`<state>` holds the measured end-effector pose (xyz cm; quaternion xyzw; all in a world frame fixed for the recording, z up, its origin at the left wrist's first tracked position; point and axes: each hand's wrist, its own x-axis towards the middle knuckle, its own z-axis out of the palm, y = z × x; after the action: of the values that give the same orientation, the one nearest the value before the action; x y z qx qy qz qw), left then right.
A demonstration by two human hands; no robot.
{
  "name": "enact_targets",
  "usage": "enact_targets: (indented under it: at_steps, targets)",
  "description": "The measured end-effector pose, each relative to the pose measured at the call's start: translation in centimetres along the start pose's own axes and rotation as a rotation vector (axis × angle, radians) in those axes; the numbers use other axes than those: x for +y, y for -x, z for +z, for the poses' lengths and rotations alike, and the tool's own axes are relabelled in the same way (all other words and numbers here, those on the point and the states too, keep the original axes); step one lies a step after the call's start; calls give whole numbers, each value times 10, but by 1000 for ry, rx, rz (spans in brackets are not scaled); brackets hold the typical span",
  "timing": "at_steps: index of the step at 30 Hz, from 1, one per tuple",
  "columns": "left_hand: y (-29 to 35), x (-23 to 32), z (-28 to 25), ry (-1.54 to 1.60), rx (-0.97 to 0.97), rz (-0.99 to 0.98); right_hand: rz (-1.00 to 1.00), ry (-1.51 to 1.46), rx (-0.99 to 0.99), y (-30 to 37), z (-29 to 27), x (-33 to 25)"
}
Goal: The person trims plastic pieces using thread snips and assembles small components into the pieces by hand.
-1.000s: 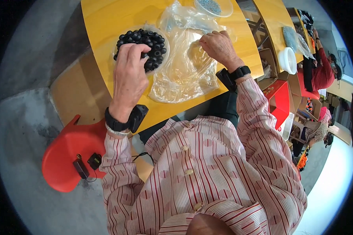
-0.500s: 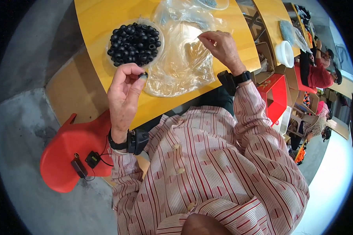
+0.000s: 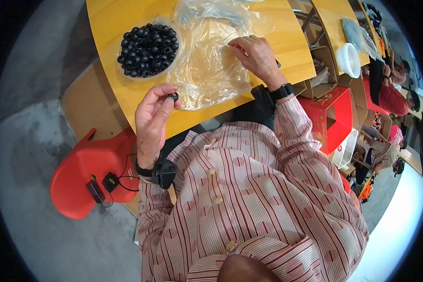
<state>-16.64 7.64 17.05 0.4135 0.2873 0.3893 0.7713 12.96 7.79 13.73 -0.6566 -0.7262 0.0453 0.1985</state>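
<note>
Between the thumb and fingers of my left hand (image 3: 154, 113) is a small black bead (image 3: 173, 96), its hole facing up. The hand is at the table's near edge, just below a round clear tub (image 3: 178, 52) heaped with black beads (image 3: 148, 50). My right hand (image 3: 255, 57) hovers over or rests on a crumpled clear plastic bag (image 3: 207, 70); I cannot tell which. Its thumb and fingertips are pressed together, and whatever they hold, if anything, is too small to make out. A small dark thing (image 3: 278, 63) shows beside that hand.
The yellow table (image 3: 289, 37) runs under it all. To the left stands a red chair (image 3: 75, 183) with a black device and cables on it. On the right are a red box (image 3: 333, 117), a white bowl (image 3: 348, 60) on another table, and people working.
My left hand has shifted slightly right and down, turning the bead so its hole shows. My right hand has come left over the bag. The whole view has shifted a little.
</note>
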Motion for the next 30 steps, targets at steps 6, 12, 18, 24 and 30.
enact_targets:
  at_steps: [6, 12, 18, 24, 30]
  targets:
    - [-1, -6, 15, -9, 33, -61, -19, 78, -8, -1, 9, 5]
    - [-2, -11, 30, -15, 30, -66, -18, 80, -9, 1, 10, -1]
    - [-1, -9, 37, -39, 42, -79, -27, 133, 54, 3, 17, -5]
    - [0, -7, 38, -23, 44, -73, -12, 37, 114, 8, 5, -5]
    - [-4, -13, 39, 34, 20, -79, 21, -154, 111, 6, 7, 0]
